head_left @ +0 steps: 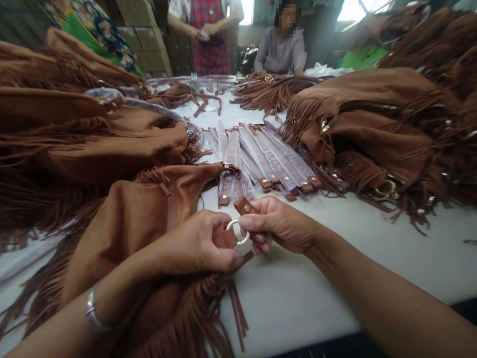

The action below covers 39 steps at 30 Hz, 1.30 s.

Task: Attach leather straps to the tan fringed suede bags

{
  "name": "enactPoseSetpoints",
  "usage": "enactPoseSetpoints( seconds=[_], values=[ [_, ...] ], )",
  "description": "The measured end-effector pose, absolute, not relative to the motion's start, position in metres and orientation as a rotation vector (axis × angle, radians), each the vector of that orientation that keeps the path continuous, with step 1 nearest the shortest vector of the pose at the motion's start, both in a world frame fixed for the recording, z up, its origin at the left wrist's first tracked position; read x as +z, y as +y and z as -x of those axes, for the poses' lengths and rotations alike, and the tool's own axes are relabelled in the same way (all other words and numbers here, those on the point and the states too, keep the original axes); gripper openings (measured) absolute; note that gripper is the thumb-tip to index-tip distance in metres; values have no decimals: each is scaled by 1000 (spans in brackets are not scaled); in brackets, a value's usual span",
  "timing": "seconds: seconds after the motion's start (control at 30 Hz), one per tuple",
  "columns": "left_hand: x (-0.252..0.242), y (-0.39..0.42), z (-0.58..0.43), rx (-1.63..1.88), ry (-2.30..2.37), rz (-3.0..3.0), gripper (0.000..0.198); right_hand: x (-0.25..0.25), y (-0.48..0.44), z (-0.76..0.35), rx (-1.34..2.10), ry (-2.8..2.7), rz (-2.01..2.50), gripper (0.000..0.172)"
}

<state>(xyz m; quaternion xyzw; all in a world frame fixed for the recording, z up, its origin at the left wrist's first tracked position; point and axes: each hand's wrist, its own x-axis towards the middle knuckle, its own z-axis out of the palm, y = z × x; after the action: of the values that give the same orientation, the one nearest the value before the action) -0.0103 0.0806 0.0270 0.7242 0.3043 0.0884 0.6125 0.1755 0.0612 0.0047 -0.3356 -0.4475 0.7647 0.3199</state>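
My left hand is gripping a tab at the ring; my right hand is holding a strap, touching that ring. The bag is lying on the counter.

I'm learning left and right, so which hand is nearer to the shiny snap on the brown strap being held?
Right: the right hand is just beside the snap. The left hand is farther, below and to the left, holding a leather tab.

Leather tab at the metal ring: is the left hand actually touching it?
Touching. The head view shows the left hand pinching the leather tab, its thumb against the lower edge and no gap there.
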Motion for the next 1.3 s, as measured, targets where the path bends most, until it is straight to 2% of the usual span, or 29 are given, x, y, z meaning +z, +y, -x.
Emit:
enactPoseSetpoints(
  seconds=[0.27, 0.4, 0.47, 0.6, 0.77, 0.87, 1.0, 1.3],
  values=[
    [24, 72, 9, 358, 652, -1527, 16, -6, 43, -162, 1837, -1035, 798, 29],
    [18, 62, 9, 378, 793, -1788, 25, -2, 47, -166, 1994, -1073, 725, 28],
    [14, 57, 10, 414, 928, -2098, 26, 0, 52, -171, 2095, -1155, 752, 29],
    [9, 50, 12, 475, 955, -2499, 13, 5, 54, -179, 2077, -1270, 859, 33],
    [9, 46, 9, 392, 1035, -2573, 11, 26, 43, -191, 1715, -1661, 1001, 36],
    [10, 46, 6, 373, 1152, -2641, 18, 41, 35, -202, 1630, -1896, 1225, 29],
    [12, 46, 5, 357, 1215, -2798, 21, 46, 32, -212, 1626, -2070, 1371, 23],
    [14, 41, 0, 254, 1304, -2956, 25, 63, 51, -204, 1707, -2434, 1353, 18]
  ],
)
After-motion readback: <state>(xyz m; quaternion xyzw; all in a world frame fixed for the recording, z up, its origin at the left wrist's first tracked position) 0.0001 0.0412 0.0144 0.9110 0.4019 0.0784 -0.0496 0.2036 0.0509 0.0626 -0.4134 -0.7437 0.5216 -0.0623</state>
